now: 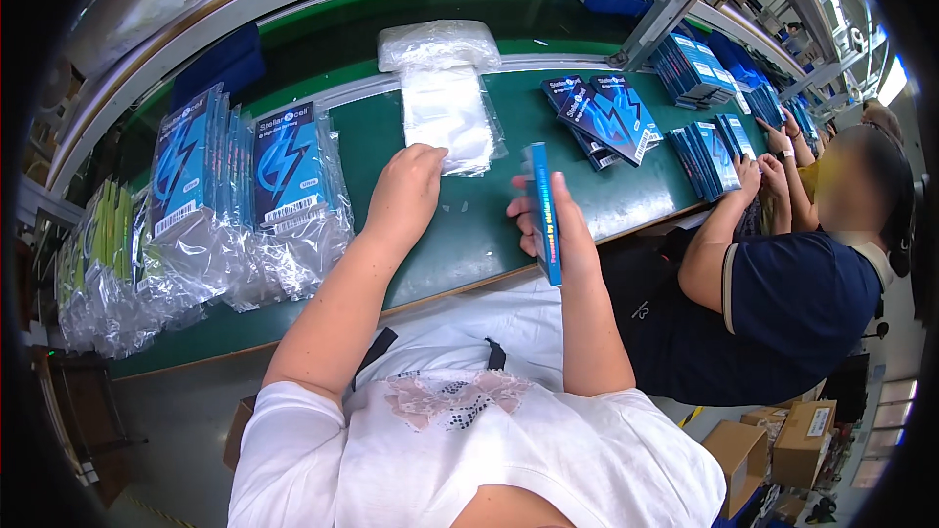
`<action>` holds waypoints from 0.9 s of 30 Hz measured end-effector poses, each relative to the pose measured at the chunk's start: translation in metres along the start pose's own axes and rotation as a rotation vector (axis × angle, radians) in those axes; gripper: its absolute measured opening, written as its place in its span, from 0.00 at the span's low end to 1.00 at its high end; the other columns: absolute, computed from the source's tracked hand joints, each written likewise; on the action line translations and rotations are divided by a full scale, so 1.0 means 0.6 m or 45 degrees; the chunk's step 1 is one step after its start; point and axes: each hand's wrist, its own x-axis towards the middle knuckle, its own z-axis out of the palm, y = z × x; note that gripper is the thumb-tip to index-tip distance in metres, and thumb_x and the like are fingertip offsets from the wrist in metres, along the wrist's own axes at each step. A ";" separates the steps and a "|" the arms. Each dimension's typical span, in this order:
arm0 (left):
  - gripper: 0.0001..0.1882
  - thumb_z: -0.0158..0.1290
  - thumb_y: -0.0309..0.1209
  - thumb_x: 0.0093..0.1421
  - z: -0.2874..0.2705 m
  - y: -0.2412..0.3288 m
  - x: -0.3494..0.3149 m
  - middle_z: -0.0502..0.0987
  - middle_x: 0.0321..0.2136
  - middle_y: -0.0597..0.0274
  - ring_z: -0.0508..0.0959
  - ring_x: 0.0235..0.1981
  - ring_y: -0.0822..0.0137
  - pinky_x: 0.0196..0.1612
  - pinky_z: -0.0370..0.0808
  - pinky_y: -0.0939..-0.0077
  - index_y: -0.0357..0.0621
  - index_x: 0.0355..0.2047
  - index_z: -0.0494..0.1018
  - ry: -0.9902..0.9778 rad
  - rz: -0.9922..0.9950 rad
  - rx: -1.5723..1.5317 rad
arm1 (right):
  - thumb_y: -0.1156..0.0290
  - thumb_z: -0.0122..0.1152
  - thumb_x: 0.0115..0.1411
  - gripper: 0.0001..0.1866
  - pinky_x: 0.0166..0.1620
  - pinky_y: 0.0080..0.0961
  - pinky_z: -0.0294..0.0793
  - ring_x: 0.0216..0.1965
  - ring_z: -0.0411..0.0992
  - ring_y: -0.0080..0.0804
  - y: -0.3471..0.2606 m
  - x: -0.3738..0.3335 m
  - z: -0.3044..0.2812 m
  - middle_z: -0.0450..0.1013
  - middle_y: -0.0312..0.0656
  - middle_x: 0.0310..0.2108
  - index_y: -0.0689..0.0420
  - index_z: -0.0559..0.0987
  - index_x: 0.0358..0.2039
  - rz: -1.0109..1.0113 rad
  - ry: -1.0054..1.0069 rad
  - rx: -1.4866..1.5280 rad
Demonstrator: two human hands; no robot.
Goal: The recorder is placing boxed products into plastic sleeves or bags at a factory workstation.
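My right hand [575, 235] grips a slim blue box [544, 215], held upright with its narrow printed side toward me. The fingers wrap round its left side and the thumb lies on the right. At the near left corner of a stack of clear plastic bags [448, 117], my left hand [411, 186] has its fingers closed on the edge of a bag; the fingertips are partly hidden. Several loose blue boxes [611, 117] lie overlapping on the green table [469, 225], beyond my right hand.
Bagged blue boxes [286, 161] stand in rows at the left, beside bagged green-edged packs [110, 225]. A folded plastic bundle [437, 44] lies behind the bag stack. More blue boxes [693, 68] are stacked at the right, where a co-worker [782, 293] handles some. Cardboard cartons [804, 440] sit on the floor.
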 end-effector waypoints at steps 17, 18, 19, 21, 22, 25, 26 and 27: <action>0.10 0.58 0.19 0.44 -0.015 0.007 0.005 0.77 0.32 0.61 0.74 0.37 0.57 0.43 0.71 0.68 0.41 0.29 0.77 -0.046 0.046 -0.044 | 0.78 0.60 0.57 0.34 0.42 0.24 0.79 0.40 0.77 0.28 0.016 0.056 0.009 0.72 0.50 0.47 0.71 0.57 0.61 0.260 -0.282 0.226; 0.10 0.58 0.19 0.45 -0.013 0.003 0.004 0.77 0.31 0.61 0.74 0.36 0.59 0.41 0.71 0.70 0.41 0.30 0.77 -0.022 0.039 -0.035 | 0.78 0.60 0.57 0.34 0.42 0.24 0.79 0.40 0.77 0.28 0.015 0.058 0.009 0.72 0.50 0.47 0.71 0.57 0.61 0.251 -0.276 0.215; 0.11 0.59 0.20 0.45 -0.013 0.002 0.004 0.77 0.31 0.61 0.75 0.34 0.61 0.39 0.72 0.72 0.40 0.32 0.77 0.004 0.033 -0.022 | 0.78 0.60 0.57 0.33 0.42 0.24 0.79 0.40 0.77 0.28 0.014 0.062 0.009 0.72 0.50 0.47 0.71 0.58 0.61 0.241 -0.274 0.205; 0.08 0.58 0.20 0.48 -0.018 0.010 0.004 0.77 0.29 0.61 0.76 0.30 0.67 0.35 0.73 0.75 0.39 0.31 0.77 0.011 -0.296 -0.244 | 0.79 0.59 0.57 0.32 0.42 0.24 0.80 0.40 0.77 0.28 0.008 0.058 0.011 0.72 0.49 0.46 0.71 0.60 0.60 0.208 -0.226 0.130; 0.07 0.57 0.20 0.49 -0.021 0.014 0.003 0.77 0.29 0.62 0.76 0.28 0.70 0.33 0.73 0.76 0.38 0.30 0.77 0.017 -0.467 -0.355 | 0.79 0.59 0.57 0.31 0.42 0.23 0.79 0.40 0.77 0.27 0.006 0.054 0.010 0.73 0.49 0.46 0.71 0.60 0.60 0.204 -0.226 0.108; 0.04 0.56 0.23 0.56 -0.021 0.013 0.003 0.78 0.28 0.63 0.76 0.26 0.76 0.30 0.73 0.82 0.35 0.32 0.76 0.027 -0.812 -0.959 | 0.78 0.60 0.57 0.31 0.43 0.22 0.78 0.40 0.76 0.27 0.003 0.040 0.004 0.74 0.48 0.45 0.72 0.61 0.59 0.188 -0.199 0.005; 0.04 0.56 0.23 0.57 -0.021 0.014 -0.002 0.78 0.28 0.64 0.76 0.26 0.76 0.31 0.73 0.82 0.35 0.32 0.76 0.031 -0.842 -1.054 | 0.78 0.60 0.57 0.30 0.43 0.22 0.77 0.40 0.76 0.27 0.006 0.041 0.003 0.74 0.48 0.44 0.72 0.62 0.59 0.135 -0.137 -0.030; 0.06 0.54 0.22 0.58 -0.021 0.011 -0.005 0.77 0.29 0.62 0.76 0.28 0.74 0.33 0.75 0.81 0.34 0.36 0.74 -0.042 -0.814 -0.965 | 0.78 0.60 0.57 0.30 0.44 0.22 0.77 0.40 0.76 0.27 0.011 0.045 0.004 0.74 0.48 0.44 0.72 0.62 0.58 0.083 -0.075 -0.066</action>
